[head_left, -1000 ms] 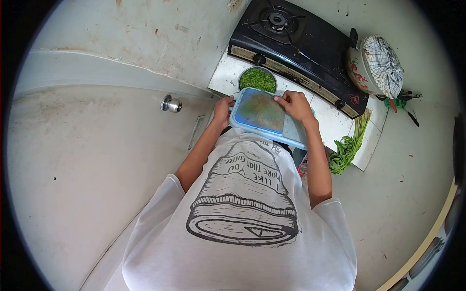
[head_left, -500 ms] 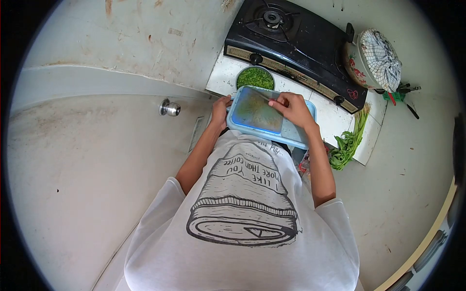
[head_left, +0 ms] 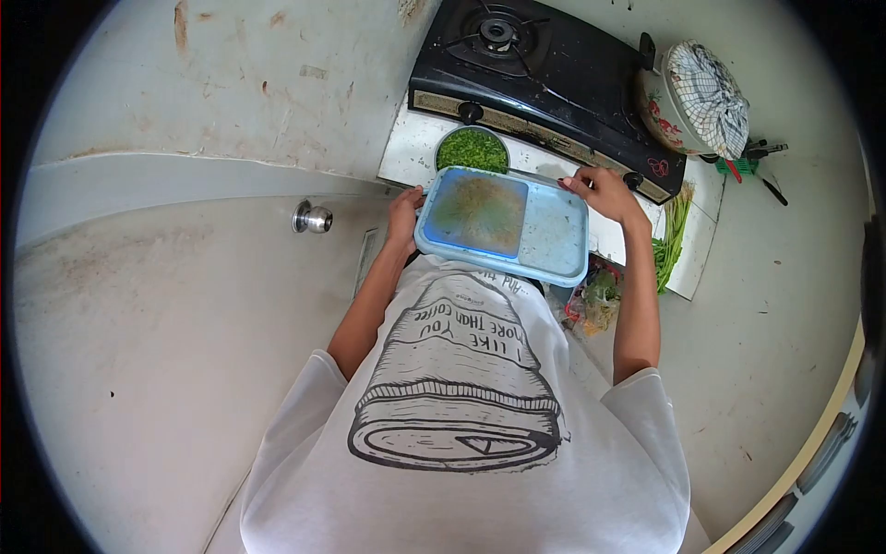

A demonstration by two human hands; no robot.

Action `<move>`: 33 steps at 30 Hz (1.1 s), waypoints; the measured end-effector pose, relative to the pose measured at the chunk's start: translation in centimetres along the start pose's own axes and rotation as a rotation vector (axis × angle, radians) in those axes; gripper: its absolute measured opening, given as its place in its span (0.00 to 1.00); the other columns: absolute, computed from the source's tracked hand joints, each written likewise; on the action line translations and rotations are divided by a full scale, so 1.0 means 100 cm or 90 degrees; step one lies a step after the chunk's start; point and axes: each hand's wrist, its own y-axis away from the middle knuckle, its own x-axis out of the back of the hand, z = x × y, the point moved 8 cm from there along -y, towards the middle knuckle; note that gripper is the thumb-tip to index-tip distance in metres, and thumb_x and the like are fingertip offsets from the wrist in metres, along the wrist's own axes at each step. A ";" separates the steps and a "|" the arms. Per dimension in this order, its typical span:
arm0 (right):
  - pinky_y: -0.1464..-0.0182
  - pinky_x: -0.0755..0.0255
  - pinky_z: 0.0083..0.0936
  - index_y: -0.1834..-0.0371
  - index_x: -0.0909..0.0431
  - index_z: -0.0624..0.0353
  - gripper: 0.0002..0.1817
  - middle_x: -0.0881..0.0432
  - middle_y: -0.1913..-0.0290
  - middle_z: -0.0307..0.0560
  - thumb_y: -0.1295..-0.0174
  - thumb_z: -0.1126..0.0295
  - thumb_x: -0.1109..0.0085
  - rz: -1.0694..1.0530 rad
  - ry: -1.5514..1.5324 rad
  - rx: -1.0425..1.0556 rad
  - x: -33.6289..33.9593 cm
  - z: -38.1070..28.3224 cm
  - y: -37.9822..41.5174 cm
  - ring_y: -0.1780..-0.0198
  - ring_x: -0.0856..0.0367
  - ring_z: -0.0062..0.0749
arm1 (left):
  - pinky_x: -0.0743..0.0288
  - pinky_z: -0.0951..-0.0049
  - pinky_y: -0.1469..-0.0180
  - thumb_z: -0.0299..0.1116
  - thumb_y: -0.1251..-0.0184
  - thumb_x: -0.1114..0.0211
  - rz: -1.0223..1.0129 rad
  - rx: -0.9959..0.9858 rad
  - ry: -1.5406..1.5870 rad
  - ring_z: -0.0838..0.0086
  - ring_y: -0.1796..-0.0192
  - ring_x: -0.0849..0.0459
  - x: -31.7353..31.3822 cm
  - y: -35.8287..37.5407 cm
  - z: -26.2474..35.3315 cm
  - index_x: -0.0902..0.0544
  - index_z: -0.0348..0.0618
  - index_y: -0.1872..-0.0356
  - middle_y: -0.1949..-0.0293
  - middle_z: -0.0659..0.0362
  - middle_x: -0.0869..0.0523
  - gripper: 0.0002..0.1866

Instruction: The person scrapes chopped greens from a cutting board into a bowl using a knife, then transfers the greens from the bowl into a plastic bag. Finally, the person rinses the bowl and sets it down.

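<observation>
A light blue cutting board (head_left: pixel 556 245) with a darker blue, stained panel lies in front of my shirt. My left hand (head_left: pixel 403 218) is closed on its left end. At the far right corner of the board, my right hand (head_left: pixel 604 196) is closed on a knife (head_left: pixel 535 178). Its thin blade points left along the board's far edge, and the fingers hide the handle. Just beyond the board stands a round bowl (head_left: pixel 472 150) filled with finely chopped greens, its near rim partly covered by the board.
A black gas stove (head_left: pixel 563 83) stands behind on the white tiled counter (head_left: pixel 411 143). A cloth-covered pot (head_left: pixel 688 106) sits at its right end. Long green stalks (head_left: pixel 676 235) lie at the right, near a plastic bag of produce (head_left: pixel 598 300). A door knob (head_left: pixel 312 218) sticks out at left.
My right hand has moved right with the knife, from above the stained panel to the board's far right corner. My left hand still grips the board's left end.
</observation>
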 end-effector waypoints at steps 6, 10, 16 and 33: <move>0.59 0.23 0.37 0.61 0.10 0.60 0.29 0.13 0.70 0.53 0.32 0.41 0.38 -0.088 -0.008 -0.045 0.007 0.023 -0.005 0.66 0.14 0.40 | 0.24 0.66 0.45 0.39 0.24 0.39 0.000 -0.004 -0.012 0.70 0.50 0.21 -0.006 0.008 0.009 0.18 0.38 0.53 0.55 0.54 0.16 0.13; 0.60 0.23 0.37 0.62 0.10 0.61 0.29 0.13 0.71 0.52 0.33 0.41 0.37 -0.113 0.032 -0.050 0.008 0.013 -0.011 0.66 0.13 0.39 | 0.24 0.67 0.46 0.39 0.24 0.39 0.008 0.000 -0.033 0.70 0.51 0.21 -0.010 0.012 0.014 0.18 0.39 0.55 0.56 0.54 0.16 0.12; 0.58 0.23 0.42 0.62 0.09 0.59 0.28 0.12 0.69 0.58 0.34 0.41 0.37 -0.131 0.058 0.041 -0.022 -0.014 -0.045 0.64 0.14 0.47 | 0.23 0.71 0.57 0.35 0.22 0.39 0.011 -0.002 -0.005 0.73 0.60 0.19 -0.011 0.003 0.006 0.17 0.36 0.58 0.62 0.56 0.15 0.10; 0.55 0.22 0.44 0.64 0.10 0.63 0.28 0.13 0.69 0.62 0.37 0.42 0.33 -0.083 0.092 0.048 -0.009 -0.036 -0.051 0.62 0.13 0.54 | 0.19 0.66 0.49 0.36 0.22 0.42 -0.020 0.032 -0.024 0.67 0.53 0.17 -0.016 -0.010 0.006 0.20 0.31 0.45 0.54 0.49 0.15 0.16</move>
